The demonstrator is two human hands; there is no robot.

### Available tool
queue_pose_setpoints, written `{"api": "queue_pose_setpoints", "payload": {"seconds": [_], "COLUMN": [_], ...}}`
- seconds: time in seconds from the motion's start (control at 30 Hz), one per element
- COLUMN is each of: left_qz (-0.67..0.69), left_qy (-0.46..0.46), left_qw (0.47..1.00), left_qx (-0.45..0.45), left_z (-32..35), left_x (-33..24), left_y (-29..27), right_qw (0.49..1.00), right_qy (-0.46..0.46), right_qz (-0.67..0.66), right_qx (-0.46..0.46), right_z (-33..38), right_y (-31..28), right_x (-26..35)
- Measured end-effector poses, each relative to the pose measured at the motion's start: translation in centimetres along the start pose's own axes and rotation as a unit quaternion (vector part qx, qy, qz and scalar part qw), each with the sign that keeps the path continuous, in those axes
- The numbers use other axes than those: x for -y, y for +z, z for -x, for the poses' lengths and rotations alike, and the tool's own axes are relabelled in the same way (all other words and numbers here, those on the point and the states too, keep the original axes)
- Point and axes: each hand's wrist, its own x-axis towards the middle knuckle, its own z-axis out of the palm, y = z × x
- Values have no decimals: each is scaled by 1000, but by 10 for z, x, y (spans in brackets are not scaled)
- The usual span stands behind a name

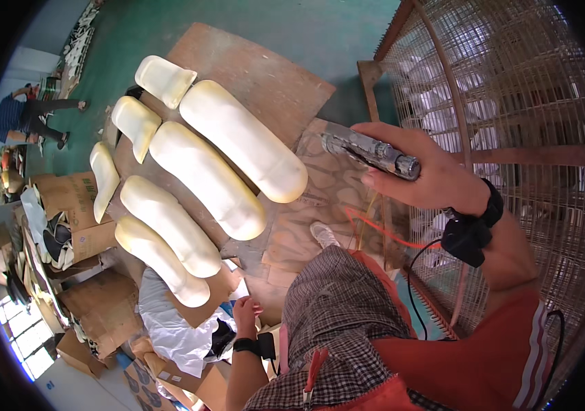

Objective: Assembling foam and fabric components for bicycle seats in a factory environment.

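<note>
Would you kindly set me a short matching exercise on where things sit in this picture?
Match each thing with its place.

1. metal tool
2. cream foam pieces
3. wire cage
4. left hand

a. far right of the picture
b. gripped in the right hand
c. low in the picture, by the white plastic bag
d. laid in a row on the wooden board

Pairs: 1-b, 2-d, 3-a, 4-c

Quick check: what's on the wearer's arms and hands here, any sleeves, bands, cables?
Both forearms bare, no gloves. Right hand has a black wrist strap with a bulky black module and a thin black cable running off it. Left hand wears a slimmer black wristband with a small black box. Orange sleeve with white stripes on the right upper arm.
</note>
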Motion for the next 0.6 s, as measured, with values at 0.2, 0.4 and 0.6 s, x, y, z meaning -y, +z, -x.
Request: {"api": "queue_pose_setpoints", "payload": {"seconds": [0.2, 0.4, 0.6], "left_qz": [-22, -16, -19], "left_qy": [10, 15, 39], "left_qw": [1000, 999, 999], "left_qx": [-13, -23, -19], "left_z": [8, 19, 21], "left_x": [4, -3, -6], "left_y": [-21, -24, -30], "right_qw": [997, 999, 998], "right_qy": [47, 35, 24], "right_qz": [5, -37, 19], "right_qx": [56, -9, 50], "right_z": [13, 3, 17], "right_y": [-11, -10, -11], "right_x": [-13, -10, -15]}}
